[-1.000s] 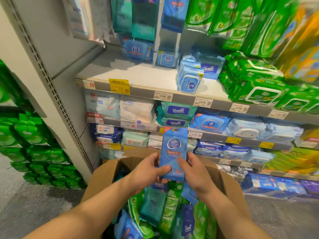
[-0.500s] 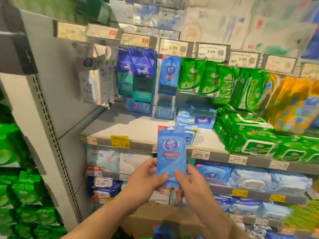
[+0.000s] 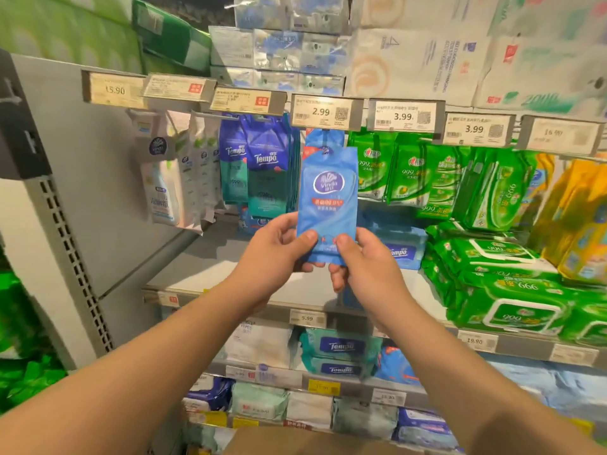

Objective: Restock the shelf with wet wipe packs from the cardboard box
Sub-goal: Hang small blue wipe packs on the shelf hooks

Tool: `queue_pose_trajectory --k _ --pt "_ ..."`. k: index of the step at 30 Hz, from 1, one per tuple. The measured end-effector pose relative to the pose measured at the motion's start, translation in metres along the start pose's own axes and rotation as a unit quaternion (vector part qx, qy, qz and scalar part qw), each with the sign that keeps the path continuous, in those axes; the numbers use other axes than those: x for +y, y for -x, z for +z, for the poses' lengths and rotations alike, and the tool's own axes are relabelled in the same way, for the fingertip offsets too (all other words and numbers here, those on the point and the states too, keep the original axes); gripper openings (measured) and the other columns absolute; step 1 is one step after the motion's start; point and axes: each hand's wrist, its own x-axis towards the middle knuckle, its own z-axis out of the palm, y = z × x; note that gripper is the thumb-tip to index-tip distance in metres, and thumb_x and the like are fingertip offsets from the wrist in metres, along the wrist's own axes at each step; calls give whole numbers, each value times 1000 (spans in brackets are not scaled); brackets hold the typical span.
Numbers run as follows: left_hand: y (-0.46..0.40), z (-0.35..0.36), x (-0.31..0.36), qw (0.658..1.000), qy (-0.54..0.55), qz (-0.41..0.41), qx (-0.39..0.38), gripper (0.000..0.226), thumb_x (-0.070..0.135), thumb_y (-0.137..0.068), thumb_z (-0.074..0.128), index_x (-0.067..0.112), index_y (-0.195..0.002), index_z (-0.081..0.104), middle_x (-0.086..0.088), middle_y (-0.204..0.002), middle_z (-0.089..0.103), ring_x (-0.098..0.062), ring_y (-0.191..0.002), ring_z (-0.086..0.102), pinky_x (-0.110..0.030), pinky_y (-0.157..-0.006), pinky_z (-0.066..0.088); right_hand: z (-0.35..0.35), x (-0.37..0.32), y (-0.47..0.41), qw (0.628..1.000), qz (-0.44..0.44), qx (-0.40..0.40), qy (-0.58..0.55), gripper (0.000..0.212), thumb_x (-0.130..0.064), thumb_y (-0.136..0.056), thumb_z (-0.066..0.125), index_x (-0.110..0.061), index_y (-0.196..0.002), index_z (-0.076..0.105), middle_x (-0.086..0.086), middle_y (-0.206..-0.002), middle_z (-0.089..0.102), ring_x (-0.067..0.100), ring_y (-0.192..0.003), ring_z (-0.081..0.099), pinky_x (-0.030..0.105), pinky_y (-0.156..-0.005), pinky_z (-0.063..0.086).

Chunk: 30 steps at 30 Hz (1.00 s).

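A slim blue Vinda wet wipe pack [image 3: 328,198] stands upright in front of the hanging row, its top just under the 2.99 price tag [image 3: 323,112]. My left hand [image 3: 272,254] pinches its lower left corner. My right hand [image 3: 368,261] pinches its lower right corner. Another blue pack of the same kind [image 3: 325,139] hangs on the peg right behind it. Only a strip of the cardboard box [image 3: 305,441] shows at the bottom edge; its contents are out of view.
Dark blue Tempo packs [image 3: 262,165] hang to the left, green 999 packs [image 3: 404,172] to the right. The grey shelf [image 3: 203,267] below carries blue Tempo packs [image 3: 402,251] and green 999 packs [image 3: 512,290]. Lower shelves hold more wipes.
Both hands have lifted the blue pack from above the box up to the hanging row. My view has tilted upward, so the box has almost left the frame.
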Motion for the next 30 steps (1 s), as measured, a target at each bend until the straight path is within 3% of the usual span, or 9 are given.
queue_pose_trajectory --k 4,8,14,20,25,30 --pt "-19 0 9 1000 -9 16 16 25 12 -103 61 16 -127 63 -7 -109 78 -20 -80 71 -27 -59 53 3 -8 -19 998 -8 8 -59 18 -19 -109 46 -13 -110 62 3 -60 57 16 -47 47 30 -49 46" --pt "-33 1 12 999 4 25 25 22 11 -103 60 18 -123 64 -1 -101 79 -16 -74 71 -26 -58 52 4 -10 -33 996 -6 12 -83 19 -20 -109 45 -14 -114 63 12 -69 57 16 -46 47 31 -49 46" --pt "-44 3 11 997 23 49 58 25 9 -103 59 15 -127 62 -2 -105 78 -17 -81 68 -28 -59 52 5 -16 -47 996 -21 8 -90 17 -20 -109 46 -19 -110 63 6 -68 58 16 -49 48 29 -49 48" --pt "-53 7 11 996 28 22 79 20 16 -103 61 12 -122 68 -14 -109 77 -21 -80 68 -27 -61 55 7 -17 -55 994 10 22 -109 22 -22 -109 46 -13 -99 63 11 -63 57 19 -50 45 28 -45 43" --pt "-57 8 13 996 31 -15 77 19 19 -103 61 13 -118 71 -9 -101 79 -17 -66 67 -25 -59 54 6 -19 -59 993 26 28 -116 23 -23 -108 48 -13 -95 64 10 -61 57 21 -49 44 29 -46 41" --pt "-66 7 23 993 46 -57 95 17 22 -102 63 11 -112 72 -11 -97 79 -17 -64 67 -25 -61 55 7 -25 -72 992 48 34 -115 25 -27 -106 50 -11 -96 65 8 -58 57 20 -43 44 30 -46 42"
